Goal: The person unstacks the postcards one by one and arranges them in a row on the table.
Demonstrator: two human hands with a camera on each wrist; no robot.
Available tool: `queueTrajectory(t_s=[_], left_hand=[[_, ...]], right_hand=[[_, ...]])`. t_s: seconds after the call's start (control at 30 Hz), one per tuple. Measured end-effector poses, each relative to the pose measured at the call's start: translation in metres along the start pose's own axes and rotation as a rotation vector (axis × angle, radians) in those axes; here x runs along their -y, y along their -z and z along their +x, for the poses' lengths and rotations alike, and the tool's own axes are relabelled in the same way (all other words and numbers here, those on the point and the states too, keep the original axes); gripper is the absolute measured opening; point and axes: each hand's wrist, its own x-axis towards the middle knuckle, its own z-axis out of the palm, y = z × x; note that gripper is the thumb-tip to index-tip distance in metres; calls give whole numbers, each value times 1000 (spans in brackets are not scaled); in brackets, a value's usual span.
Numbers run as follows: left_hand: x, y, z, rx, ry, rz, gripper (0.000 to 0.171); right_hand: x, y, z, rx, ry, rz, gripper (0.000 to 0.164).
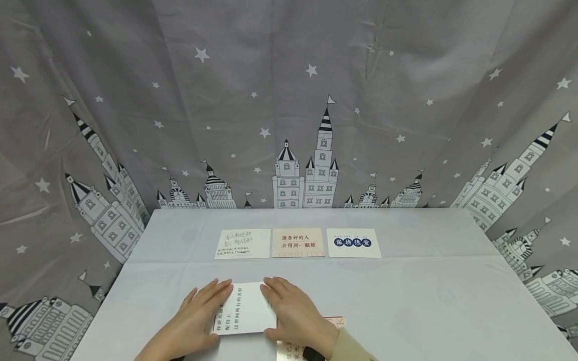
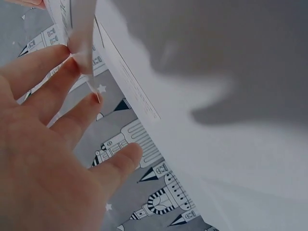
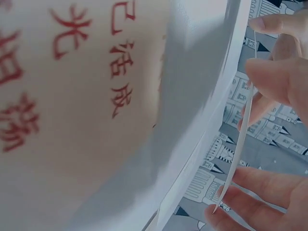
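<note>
In the head view, a white postcard (image 1: 254, 311) with dark vertical lettering is between both hands, close over the near part of the table. My left hand (image 1: 191, 313) holds its left side, fingers at the far corner and thumb at the near one. On the opposite side my right hand (image 1: 300, 313) grips the card in the same way. The right wrist view catches the white postcard (image 3: 244, 120) nearly edge-on, slightly bowed, with fingertips on it. Under my right forearm lies a cream postcard (image 3: 91, 91) with red lettering, partly hidden by the arm in the head view.
Three postcards lie in a row farther back: a handwritten one (image 1: 243, 244), a pinkish one (image 1: 298, 242) and a white one with blue circles (image 1: 354, 243). They rest on a white-covered table (image 1: 429, 301). Behind it hangs a grey curtain (image 1: 361, 65) printed with castles and stars.
</note>
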Motion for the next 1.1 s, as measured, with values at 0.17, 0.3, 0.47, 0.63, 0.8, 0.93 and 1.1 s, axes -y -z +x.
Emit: queueTrajectory(t_s=[0.17, 0.3, 0.47, 0.63, 0.8, 0.93, 1.1], left_hand=[[5, 2, 1, -3, 20, 24, 92], [9, 4, 1, 3, 39, 44, 92], [15, 6, 2, -9, 46, 45, 93], [23, 10, 0, -14, 45, 52, 92], [31, 14, -1, -13, 48, 68, 92], [37, 18, -1, -11, 55, 55, 93], [45, 20, 0, -9, 61, 49, 92]], right_hand=[[3, -2, 7, 18, -5, -7, 83], [4, -5, 13, 17, 3, -23, 83], [6, -7, 21, 17, 4, -40, 82], [11, -9, 30, 25, -4, -54, 82], [15, -12, 41, 45, -7, -63, 82], [18, -15, 48, 50, -1, -83, 83], [20, -18, 55, 47, 12, -119, 82]])
